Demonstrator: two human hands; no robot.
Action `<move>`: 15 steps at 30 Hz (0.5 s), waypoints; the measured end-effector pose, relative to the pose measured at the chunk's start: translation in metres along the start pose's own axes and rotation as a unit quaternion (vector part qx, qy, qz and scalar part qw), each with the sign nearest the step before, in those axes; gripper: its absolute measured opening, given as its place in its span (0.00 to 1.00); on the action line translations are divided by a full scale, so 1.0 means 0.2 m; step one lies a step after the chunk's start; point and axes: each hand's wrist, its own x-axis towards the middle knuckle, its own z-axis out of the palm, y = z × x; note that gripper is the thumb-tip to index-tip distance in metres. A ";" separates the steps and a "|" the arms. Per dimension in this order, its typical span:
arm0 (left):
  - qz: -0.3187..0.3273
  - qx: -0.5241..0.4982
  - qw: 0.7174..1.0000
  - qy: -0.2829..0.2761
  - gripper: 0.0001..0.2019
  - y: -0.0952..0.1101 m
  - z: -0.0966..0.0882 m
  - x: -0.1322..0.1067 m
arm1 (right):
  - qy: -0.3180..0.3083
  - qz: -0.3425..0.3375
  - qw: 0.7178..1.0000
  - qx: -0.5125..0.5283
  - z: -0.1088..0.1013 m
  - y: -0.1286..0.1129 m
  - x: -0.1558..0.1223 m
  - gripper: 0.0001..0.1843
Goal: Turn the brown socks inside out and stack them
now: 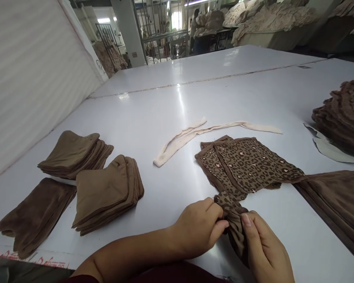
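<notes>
A brown leopard-print fabric piece [247,163] lies on the white table [171,118] in front of me, with its near end bunched up. My left hand [199,228] pinches that bunched end from the left. My right hand [267,251] grips the same bunch from the right, thumb on top. A plain brown cloth [339,204] trails off to the right from the printed piece.
Three stacks of cut brown fabric pieces [106,192] sit at the left. A cream fabric strip [191,135] lies beyond the printed piece. A tall stack of printed pieces [345,114] stands at the right edge. Fabric heaps and a person are in the far background.
</notes>
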 end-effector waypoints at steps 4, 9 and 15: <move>0.000 -0.095 0.994 -0.056 0.02 -0.03 -0.02 0.01 | -0.073 0.001 0.994 0.079 -0.03 0.02 0.00 0.14; -0.021 -0.186 0.977 -0.101 0.08 -0.05 -0.05 0.02 | -0.125 -0.038 0.986 0.103 -0.05 0.05 -0.01 0.10; 0.006 -0.176 0.983 -0.046 0.11 -0.04 0.01 0.01 | -0.146 -0.076 0.980 0.111 -0.04 0.03 -0.04 0.13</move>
